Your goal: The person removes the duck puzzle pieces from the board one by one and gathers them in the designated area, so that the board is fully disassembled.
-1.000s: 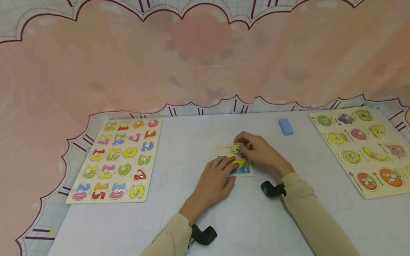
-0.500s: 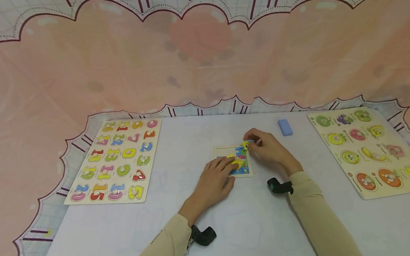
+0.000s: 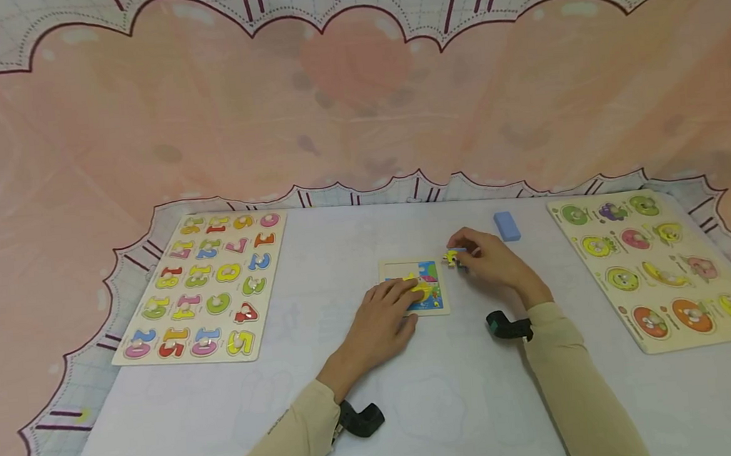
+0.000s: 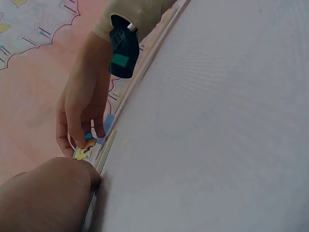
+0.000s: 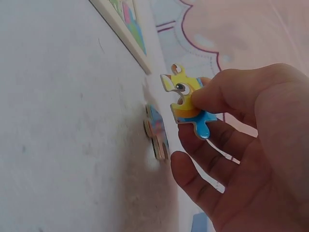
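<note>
Piece [image 5: 185,99] pinched up at the tray's [image 3: 438,313] side

The yellow-and-blue piece with the cartoon eye hangs just beyond the tray's right edge, above the table [image 3: 438,408]. The right hand [image 3: 494,264] pinches it between thumb and forefinger, its other fingers bent loosely apart; I take the grip at one side as a way of leaving the face and the knobbed edges free. Below it a second piece [image 5: 157,133] lies on the table, near the fingertips; whether it is one layer or two I can't tell.

The left hand [image 3: 382,320] lies over the tray's left part, fingers nearly straight and close together, gripping nothing that I can see. It probably steadies the tray and keeps the loose picture from shifting. Inside the raised rim, the far left corner shows pale and bare.

As for room, the block [image 3: 507,226] sits near the right hand, on its far side, so that way is the tightest. Rightward, a wide strip of white table runs to the fruit board [image 3: 665,269]; leftward, another reaches the number board [image 3: 205,287]. Beyond the tray, the table's far edge meets the curtain [image 3: 363,113], well apart from both hands.
</note>
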Demonstrator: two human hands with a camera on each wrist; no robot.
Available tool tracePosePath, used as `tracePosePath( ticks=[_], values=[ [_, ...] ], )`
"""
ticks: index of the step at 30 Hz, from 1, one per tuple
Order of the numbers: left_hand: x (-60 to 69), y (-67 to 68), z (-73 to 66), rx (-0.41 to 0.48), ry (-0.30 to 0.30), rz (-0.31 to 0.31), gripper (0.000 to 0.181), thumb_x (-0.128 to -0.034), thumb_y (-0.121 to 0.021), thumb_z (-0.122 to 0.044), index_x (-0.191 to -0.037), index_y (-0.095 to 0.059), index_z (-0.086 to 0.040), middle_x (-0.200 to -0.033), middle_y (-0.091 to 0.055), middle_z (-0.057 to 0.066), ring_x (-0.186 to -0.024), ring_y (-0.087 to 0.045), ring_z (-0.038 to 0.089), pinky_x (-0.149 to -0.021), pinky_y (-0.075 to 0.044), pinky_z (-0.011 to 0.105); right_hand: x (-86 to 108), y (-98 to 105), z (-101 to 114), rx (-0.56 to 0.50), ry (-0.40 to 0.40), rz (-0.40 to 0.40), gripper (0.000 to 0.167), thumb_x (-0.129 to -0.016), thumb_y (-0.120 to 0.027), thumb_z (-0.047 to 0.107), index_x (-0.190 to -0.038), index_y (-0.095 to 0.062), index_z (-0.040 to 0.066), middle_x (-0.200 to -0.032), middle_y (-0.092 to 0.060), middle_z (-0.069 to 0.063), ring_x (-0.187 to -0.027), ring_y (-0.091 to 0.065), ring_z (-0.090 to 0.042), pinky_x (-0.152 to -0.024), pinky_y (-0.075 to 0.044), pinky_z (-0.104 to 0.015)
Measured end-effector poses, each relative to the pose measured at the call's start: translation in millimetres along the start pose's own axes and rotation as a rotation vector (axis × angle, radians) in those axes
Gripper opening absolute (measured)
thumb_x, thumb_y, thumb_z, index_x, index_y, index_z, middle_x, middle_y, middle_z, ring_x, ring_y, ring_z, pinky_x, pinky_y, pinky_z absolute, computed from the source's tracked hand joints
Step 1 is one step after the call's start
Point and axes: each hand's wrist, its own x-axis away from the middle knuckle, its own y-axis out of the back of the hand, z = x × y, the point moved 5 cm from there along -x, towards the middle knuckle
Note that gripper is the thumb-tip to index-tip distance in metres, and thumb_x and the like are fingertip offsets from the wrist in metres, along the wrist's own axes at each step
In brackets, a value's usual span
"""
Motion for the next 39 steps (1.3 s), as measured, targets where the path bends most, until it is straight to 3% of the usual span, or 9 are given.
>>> tracePosePath(
  ticks=[9,39],
  values=[
    [-0.4,1.0,-0.4,0.009,0.002,0.008,0.034,-0.0939,-0.053,-0.026,-0.127,-0.059,-0.02,-0.141,-0.049,-0.001,-0.131,-0.043,0.022,-0.106,-0.036,0.042,4.3,9,-17,-0.004,-0.076,0.021,0.021,-0.093,-0.052,0.011,-0.114,-0.057,0.009,-0.116,-0.06,-0.012,-0.103,-0.055,-0.029,-0.091,-0.045,-0.044],
    [0.3,-0.6,1.0,0.026,-0.004,-0.003,0.034,-0.0943,-0.052,-0.027,-0.127,-0.058,-0.019,-0.14,-0.05,-0.001,-0.131,-0.042,0.021,-0.108,-0.034,0.041,20.0,37,-44,0.057,-0.066,0.017,0.023,-0.092,-0.057,0.013,-0.112,-0.062,0.003,-0.11,-0.063,-0.018,-0.097,-0.058,-0.029,-0.086,-0.046,-0.038]
  ],
)
